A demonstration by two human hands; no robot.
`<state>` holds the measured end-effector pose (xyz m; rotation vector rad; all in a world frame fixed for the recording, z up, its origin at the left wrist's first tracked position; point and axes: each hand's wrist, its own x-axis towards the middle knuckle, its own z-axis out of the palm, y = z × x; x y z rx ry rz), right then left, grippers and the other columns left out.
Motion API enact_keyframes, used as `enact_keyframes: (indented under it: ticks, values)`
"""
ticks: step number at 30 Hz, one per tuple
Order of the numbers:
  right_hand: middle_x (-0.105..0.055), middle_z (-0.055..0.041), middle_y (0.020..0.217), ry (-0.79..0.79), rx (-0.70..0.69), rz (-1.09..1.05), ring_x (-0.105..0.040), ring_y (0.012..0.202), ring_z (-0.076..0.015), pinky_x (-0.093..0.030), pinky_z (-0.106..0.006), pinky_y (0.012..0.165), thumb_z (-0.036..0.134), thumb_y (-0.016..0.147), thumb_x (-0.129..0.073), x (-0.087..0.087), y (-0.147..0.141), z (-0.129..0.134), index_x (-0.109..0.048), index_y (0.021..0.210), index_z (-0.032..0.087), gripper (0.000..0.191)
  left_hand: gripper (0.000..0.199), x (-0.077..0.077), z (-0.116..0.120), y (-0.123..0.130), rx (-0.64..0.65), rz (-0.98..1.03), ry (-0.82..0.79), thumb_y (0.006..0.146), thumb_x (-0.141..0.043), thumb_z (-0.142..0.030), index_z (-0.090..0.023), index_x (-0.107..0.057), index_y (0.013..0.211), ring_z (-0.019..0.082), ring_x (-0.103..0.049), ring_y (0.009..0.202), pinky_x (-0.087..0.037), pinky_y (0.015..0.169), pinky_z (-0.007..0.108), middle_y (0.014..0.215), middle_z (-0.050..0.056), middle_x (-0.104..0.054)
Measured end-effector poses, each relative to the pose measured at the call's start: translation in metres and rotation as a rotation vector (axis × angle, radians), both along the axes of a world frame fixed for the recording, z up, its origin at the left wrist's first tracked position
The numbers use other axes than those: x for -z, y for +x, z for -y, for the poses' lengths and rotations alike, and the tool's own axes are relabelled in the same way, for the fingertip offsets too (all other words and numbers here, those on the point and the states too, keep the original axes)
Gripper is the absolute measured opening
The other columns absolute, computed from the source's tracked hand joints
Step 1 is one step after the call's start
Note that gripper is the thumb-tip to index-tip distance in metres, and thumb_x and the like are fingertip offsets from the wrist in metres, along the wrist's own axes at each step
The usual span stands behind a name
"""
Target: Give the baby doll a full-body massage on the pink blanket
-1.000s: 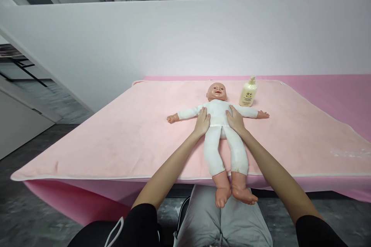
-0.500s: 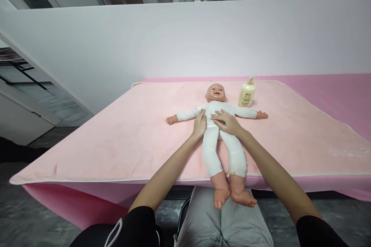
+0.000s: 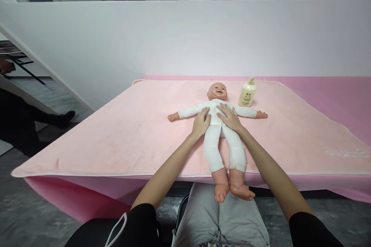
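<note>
A baby doll (image 3: pixel 213 119) with a white cloth body lies on its back, arms spread wide, head away from me. Its feet reach past the near table edge. My left hand (image 3: pixel 202 121) rests along the left side of its trunk, fingers extended toward the chest. Across the right side of the doll's chest lies my right hand (image 3: pixel 230 117), fingers stretched and slightly spread. Neither hand grips anything. Beyond the doll's arm on the right stands a pale yellow pump bottle (image 3: pixel 247 92) with dark print.
A peach towel (image 3: pixel 116 139) covers much of the pink-draped table (image 3: pixel 327 88). Behind it rises a white partition (image 3: pixel 185 38), with people partly visible above. At the far left a person's dark-clothed leg (image 3: pixel 17 119) shows on the floor.
My right hand has slid up the doll's chest, and my left hand has shifted slightly up and right. The doll's head has tilted a little. A person has stepped into view at left.
</note>
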<state>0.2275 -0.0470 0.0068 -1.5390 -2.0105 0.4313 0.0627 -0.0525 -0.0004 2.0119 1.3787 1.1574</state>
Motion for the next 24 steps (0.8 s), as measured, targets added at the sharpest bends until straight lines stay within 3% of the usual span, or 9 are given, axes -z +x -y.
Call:
enact_keyframes:
  ticks: [3, 7, 12, 16, 19, 24]
  values:
    - [-0.024, -0.0017, 0.147, -0.040, 0.097, -0.073, -0.017, 0.137, -0.0217, -0.004, -0.056, 0.109, 0.045, 0.086, -0.040, 0.003, 0.004, -0.005, -0.039, 0.133, 0.028, 0.050, 0.039, -0.008, 0.003, -0.001, 0.109, -0.099, 0.041, 0.086, -0.041, -0.027, -0.018, -0.054, 0.122, 0.021, -0.036, 0.130, -0.017, 0.112, 0.044, 0.134, 0.007, -0.048]
    - [-0.027, -0.0046, 0.146, -0.076, 0.169, -0.235, -0.021, 0.136, -0.0215, -0.006, -0.051, 0.111, 0.042, 0.081, -0.047, 0.008, 0.010, -0.012, -0.039, 0.134, 0.023, 0.056, 0.037, -0.019, 0.006, -0.004, 0.360, -0.230, 0.018, 0.089, -0.036, -0.033, -0.027, -0.056, 0.119, 0.021, -0.028, 0.134, -0.008, 0.111, 0.050, 0.136, 0.001, -0.044]
    - [-0.046, -0.0107, 0.134, -0.025, 0.331, -0.557, -0.042, 0.124, -0.0187, -0.029, -0.036, 0.107, 0.025, 0.080, -0.041, 0.015, 0.015, -0.018, -0.048, 0.126, 0.010, 0.049, 0.037, -0.027, 0.006, -0.005, 0.579, -0.339, -0.036, 0.091, -0.031, -0.040, -0.034, -0.057, 0.116, 0.019, -0.025, 0.135, 0.002, 0.111, 0.048, 0.136, -0.004, -0.045]
    - [-0.056, -0.0100, 0.123, 0.056, 0.395, -0.599, -0.050, 0.116, -0.0180, -0.035, -0.033, 0.103, 0.017, 0.077, -0.038, 0.016, 0.014, -0.017, -0.056, 0.117, 0.009, 0.045, 0.046, -0.027, 0.002, -0.003, 0.552, -0.426, -0.127, 0.091, -0.023, -0.047, -0.034, -0.039, 0.133, 0.018, -0.013, 0.139, 0.003, 0.111, 0.047, 0.146, -0.004, -0.026]
    - [-0.059, -0.0085, 0.119, 0.113, 0.397, -0.511, -0.052, 0.113, -0.0184, -0.035, -0.034, 0.103, 0.018, 0.078, -0.038, 0.013, 0.011, -0.013, -0.059, 0.113, 0.011, 0.041, 0.054, -0.024, -0.002, 0.001, 0.446, -0.471, -0.175, 0.090, -0.019, -0.052, -0.033, -0.022, 0.140, 0.019, 0.000, 0.140, 0.005, 0.110, 0.049, 0.151, -0.003, -0.007]
    - [-0.059, -0.0085, 0.120, 0.124, 0.370, -0.379, -0.052, 0.114, -0.0186, -0.035, -0.034, 0.103, 0.017, 0.080, -0.038, 0.006, 0.007, -0.007, -0.058, 0.115, 0.011, 0.041, 0.057, -0.022, -0.006, 0.005, 0.292, -0.468, -0.246, 0.089, -0.020, -0.053, -0.031, -0.019, 0.141, 0.022, 0.004, 0.139, 0.004, 0.108, 0.054, 0.151, -0.001, -0.002]
